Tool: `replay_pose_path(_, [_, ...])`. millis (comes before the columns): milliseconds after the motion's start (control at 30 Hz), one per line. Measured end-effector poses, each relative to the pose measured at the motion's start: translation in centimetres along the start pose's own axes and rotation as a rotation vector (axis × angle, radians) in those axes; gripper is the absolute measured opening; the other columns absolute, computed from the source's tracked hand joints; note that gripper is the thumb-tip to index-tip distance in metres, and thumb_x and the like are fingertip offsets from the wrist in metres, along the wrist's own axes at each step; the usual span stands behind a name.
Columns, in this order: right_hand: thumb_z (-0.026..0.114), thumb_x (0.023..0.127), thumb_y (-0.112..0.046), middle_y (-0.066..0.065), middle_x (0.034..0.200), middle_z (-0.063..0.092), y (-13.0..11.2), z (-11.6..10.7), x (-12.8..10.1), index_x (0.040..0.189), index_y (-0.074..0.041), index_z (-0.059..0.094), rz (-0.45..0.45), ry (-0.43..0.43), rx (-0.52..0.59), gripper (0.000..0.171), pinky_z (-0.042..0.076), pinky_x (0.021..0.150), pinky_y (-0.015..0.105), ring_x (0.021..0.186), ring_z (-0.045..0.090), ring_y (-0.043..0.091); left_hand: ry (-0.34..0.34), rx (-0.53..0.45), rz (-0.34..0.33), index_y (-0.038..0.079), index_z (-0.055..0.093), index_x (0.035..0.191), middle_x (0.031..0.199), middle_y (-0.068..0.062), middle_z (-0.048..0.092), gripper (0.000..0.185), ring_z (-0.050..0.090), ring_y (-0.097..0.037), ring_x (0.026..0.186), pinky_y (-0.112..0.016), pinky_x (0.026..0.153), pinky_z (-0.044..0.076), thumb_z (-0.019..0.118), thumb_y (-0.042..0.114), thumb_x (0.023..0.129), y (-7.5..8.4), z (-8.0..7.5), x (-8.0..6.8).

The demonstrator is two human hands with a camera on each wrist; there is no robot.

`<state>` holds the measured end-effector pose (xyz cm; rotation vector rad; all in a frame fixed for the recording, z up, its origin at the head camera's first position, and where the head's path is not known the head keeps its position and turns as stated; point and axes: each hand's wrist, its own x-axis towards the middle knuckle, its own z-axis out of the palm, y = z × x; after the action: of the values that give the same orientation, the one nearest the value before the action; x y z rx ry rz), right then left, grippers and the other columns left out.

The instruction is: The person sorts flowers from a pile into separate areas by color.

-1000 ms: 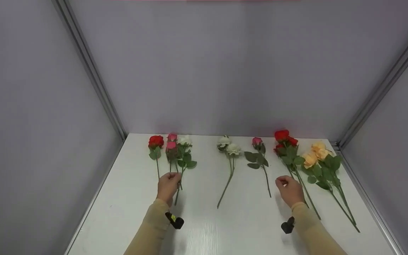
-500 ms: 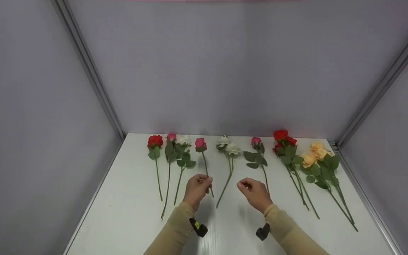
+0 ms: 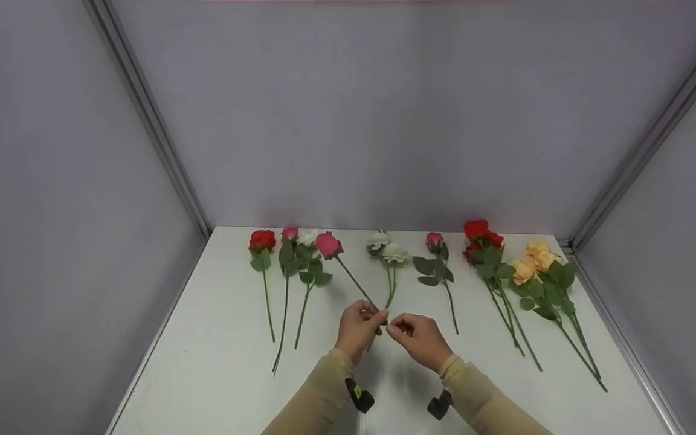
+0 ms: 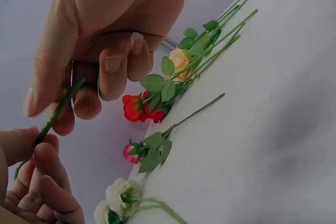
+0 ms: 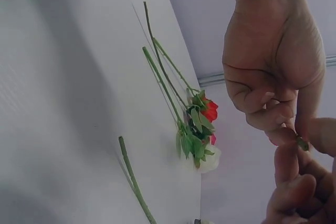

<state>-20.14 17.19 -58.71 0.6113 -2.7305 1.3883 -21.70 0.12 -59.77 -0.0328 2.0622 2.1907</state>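
A pink rose (image 3: 328, 245) is held by its stem in my left hand (image 3: 357, 331), its bloom tilted up and to the left above the table. In the left wrist view, thumb and fingers of the left hand (image 4: 39, 182) pinch the green stem (image 4: 62, 106). My right hand (image 3: 423, 341) is close beside it at the stem's lower end. Its thumb and fingers stand apart around that end in the left wrist view; contact is unclear. Two white roses (image 3: 391, 251) lie just behind the hands, their stems partly hidden by the left hand.
Left on the white table (image 3: 215, 362) lie a red rose (image 3: 262, 240), another pink rose (image 3: 289, 233) and a white rose (image 3: 307, 237). To the right are a leafy pink rose (image 3: 434, 240), red roses (image 3: 476, 229) and yellow roses (image 3: 524, 270). Grey walls (image 3: 348, 121) enclose the table.
My left hand has drawn the pink rose out of the left group and moved right with it. The right hand has come left, and the two hands now nearly meet.
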Motion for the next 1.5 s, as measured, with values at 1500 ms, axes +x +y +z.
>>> replay_pose_path(1500, [0.064,0.093,-0.020,0.005,0.078,0.063,13.3,-6.0,-1.9,0.090,-0.004,0.068,0.464,0.328,-0.133,0.016,0.043,0.062,0.031,0.071,0.056,0.018,0.378,0.749,-0.118,0.004,0.064,0.094,0.085,-0.006,0.064,0.020,0.060,-0.022,0.075,-0.040,0.068,0.048,0.065,0.023,0.090,-7.3,-17.9,0.3])
